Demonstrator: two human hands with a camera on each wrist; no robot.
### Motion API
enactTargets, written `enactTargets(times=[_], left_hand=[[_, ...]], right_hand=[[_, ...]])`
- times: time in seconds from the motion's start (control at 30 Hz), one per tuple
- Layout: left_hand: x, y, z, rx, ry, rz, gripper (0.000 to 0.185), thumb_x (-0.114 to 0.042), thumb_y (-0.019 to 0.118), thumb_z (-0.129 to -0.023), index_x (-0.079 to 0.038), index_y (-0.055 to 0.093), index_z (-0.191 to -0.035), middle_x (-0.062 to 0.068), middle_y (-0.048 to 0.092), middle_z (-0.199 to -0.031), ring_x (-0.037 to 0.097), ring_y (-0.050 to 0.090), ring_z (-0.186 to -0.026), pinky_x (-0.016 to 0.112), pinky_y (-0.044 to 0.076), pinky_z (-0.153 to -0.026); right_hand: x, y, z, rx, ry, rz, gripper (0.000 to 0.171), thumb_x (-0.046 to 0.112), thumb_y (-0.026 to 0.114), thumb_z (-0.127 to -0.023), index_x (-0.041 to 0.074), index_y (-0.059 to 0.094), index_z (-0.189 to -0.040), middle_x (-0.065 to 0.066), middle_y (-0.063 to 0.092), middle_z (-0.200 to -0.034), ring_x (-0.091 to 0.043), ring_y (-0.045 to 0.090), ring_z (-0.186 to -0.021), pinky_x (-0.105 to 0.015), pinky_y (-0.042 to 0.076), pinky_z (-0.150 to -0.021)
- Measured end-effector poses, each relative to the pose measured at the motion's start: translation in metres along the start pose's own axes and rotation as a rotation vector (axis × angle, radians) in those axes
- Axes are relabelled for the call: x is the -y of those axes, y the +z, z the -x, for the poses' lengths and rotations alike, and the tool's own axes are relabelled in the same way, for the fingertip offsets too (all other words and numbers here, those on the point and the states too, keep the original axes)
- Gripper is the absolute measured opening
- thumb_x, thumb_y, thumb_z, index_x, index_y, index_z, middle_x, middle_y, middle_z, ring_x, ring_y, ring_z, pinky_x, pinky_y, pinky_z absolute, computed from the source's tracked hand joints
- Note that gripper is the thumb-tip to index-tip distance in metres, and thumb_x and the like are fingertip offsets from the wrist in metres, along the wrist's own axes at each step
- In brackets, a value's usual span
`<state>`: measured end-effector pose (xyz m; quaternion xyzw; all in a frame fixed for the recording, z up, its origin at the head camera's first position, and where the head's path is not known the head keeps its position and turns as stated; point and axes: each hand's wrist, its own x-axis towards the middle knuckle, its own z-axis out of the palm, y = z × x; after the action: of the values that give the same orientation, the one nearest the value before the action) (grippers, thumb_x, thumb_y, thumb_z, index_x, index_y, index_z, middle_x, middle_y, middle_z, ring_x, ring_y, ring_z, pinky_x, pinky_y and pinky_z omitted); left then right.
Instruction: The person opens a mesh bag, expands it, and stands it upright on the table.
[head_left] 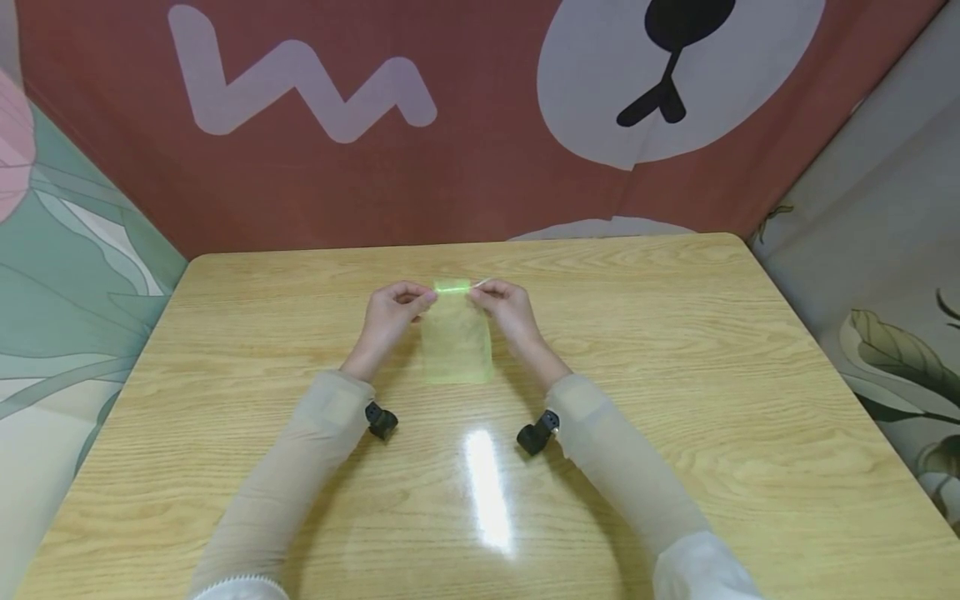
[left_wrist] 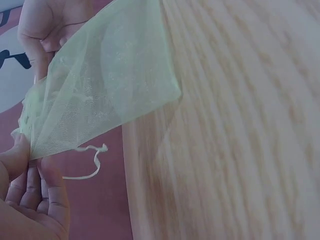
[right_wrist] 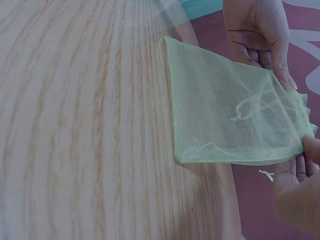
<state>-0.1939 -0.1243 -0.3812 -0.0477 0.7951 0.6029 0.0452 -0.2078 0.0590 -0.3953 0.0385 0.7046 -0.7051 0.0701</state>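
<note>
the wooden table point(head_left: 675, 375) lay bare on all sides, edges well apart from the hands. near its centre, left hand point(head_left: 387, 319) at 9 o'clock and right hand point(head_left: 508, 310) at 3 pinched the green mesh drawstring pouch's point(head_left: 456, 342) top corners; its bottom edge hung toward 6.

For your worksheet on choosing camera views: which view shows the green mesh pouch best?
The right wrist view: the green mesh pouch fills the frame, its weave and edges sharp. The left wrist view also shows it close, partly cut off, with the drawstring dangling. The head view shows it small, pinched between left hand and right hand.
</note>
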Motion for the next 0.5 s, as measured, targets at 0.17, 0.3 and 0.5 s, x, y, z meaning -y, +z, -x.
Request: enactTargets(times=[0.17, 0.3, 0.5], left_hand=[[0.0008, -0.0034, -0.0006, -0.016, -0.011, 0.027, 0.027, -0.024, 0.065, -0.092, 0.000, 0.065, -0.105, -0.003, 0.064, -0.094, 0.005, 0.059, -0.083, 0.019, 0.054, -0.073], [0.0016, -0.0049, -0.0016, -0.011, -0.016, 0.049, 0.028, -0.024, 0.064, -0.093, 0.000, 0.064, -0.108, -0.008, 0.062, -0.089, 0.006, 0.058, -0.083, 0.017, 0.053, -0.071], [0.0023, -0.0065, -0.0028, -0.015, -0.007, 0.100, 0.031, -0.022, 0.061, -0.095, 0.004, 0.061, -0.113, -0.006, 0.064, -0.094, 0.002, 0.059, -0.083, 0.014, 0.054, -0.073]], right_hand=[[0.0020, -0.0033, 0.0002, -0.016, 0.024, -0.006, 0.019, 0.011, 0.059, -0.094, -0.004, 0.064, -0.106, 0.008, 0.063, -0.084, -0.003, 0.059, -0.079, -0.016, 0.050, -0.073], [0.0032, -0.0033, 0.0001, -0.011, 0.022, -0.009, 0.022, 0.011, 0.058, -0.095, -0.005, 0.061, -0.109, 0.010, 0.062, -0.083, -0.002, 0.058, -0.080, -0.016, 0.050, -0.074], [0.0022, -0.0020, -0.0003, 0.015, -0.004, -0.021, 0.021, 0.011, 0.058, -0.095, -0.005, 0.061, -0.110, 0.009, 0.062, -0.087, -0.001, 0.059, -0.082, -0.018, 0.050, -0.077]])
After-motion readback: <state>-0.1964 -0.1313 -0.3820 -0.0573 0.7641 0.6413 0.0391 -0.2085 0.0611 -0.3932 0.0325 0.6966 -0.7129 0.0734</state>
